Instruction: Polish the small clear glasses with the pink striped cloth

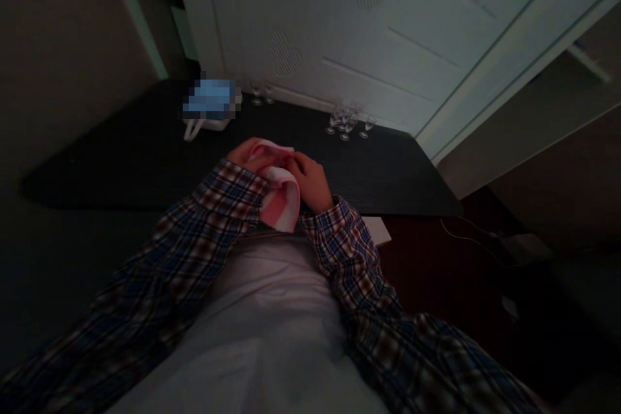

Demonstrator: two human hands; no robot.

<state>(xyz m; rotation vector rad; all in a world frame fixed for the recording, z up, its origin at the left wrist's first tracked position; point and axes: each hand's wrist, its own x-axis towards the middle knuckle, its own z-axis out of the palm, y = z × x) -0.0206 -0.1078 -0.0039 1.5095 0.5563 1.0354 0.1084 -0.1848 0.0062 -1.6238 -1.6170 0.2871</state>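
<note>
Both my hands meet over the near edge of a black table [145, 162], holding a pink-and-white striped cloth [283, 197]. My left hand [246, 154] grips the cloth's upper edge, fingers curled around it. My right hand [310, 182] pinches the same edge from the right side, fingers closed on the fabric. The rest of the cloth hangs down between my wrists toward my chest. Both sleeves are plaid.
Several small stemmed glasses [347, 123] stand at the table's far edge, with two more glasses [261, 94] to their left. A white device with a blurred blue patch [209, 108] sits at the back left. A white door and wall rise behind. A white cable [466, 233] lies on the dark floor at right.
</note>
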